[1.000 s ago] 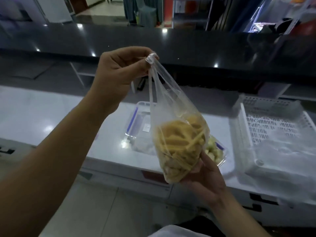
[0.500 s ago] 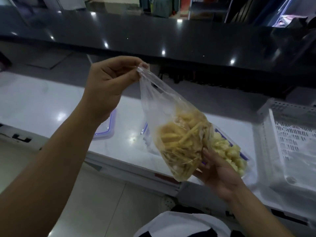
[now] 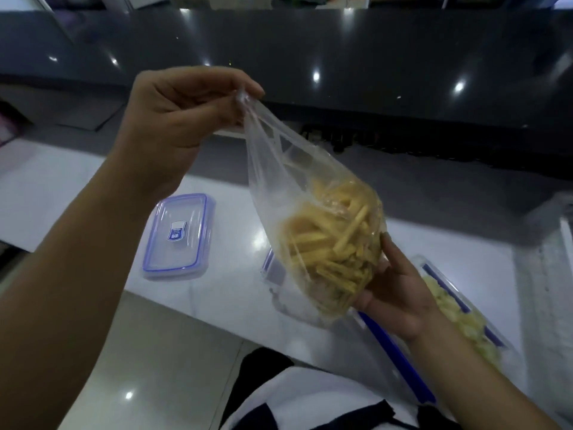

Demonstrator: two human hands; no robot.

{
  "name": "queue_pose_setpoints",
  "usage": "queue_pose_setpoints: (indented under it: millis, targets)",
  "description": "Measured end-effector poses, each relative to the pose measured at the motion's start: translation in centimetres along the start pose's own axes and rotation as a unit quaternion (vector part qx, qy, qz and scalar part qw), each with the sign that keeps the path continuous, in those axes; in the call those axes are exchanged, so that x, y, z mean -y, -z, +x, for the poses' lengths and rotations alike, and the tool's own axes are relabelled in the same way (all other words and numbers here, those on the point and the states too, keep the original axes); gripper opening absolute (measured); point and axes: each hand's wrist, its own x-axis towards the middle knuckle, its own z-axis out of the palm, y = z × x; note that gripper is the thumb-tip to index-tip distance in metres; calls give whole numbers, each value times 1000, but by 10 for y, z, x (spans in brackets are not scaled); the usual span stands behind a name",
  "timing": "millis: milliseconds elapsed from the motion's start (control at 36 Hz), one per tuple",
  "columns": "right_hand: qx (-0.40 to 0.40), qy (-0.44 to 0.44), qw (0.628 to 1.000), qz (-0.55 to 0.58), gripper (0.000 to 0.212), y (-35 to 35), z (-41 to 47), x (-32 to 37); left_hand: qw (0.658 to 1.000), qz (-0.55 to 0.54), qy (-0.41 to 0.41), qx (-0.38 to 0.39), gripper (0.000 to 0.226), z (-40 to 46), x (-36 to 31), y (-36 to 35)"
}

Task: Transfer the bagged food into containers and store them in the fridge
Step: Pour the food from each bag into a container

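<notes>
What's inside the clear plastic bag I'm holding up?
The bag holds yellow stick-shaped food pieces, bunched at the bottom. What lies beneath that pile, over the right hand, cannot be seen.

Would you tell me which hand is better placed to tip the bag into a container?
Probably the right hand: it cups the bottom of the bag just above the containers and can lift it. The left hand pinches the twisted top, which looks closed.
</notes>
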Motion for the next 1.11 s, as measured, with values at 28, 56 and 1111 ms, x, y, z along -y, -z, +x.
queue_pose_setpoints:
  millis: [28,56,1111]
  targets:
    - [-8,-3,1000,-4,63,-1,4,2,1000,-3,1,10,17,3,3,2]
    - [-19,-3,1000,-5,60,-2,8,4,1000,-7,2,18,15,6,6,3]
    - [-425,202,876,-102,61,-13,-33,-40,957,-65,159,234,21,10,224,4]
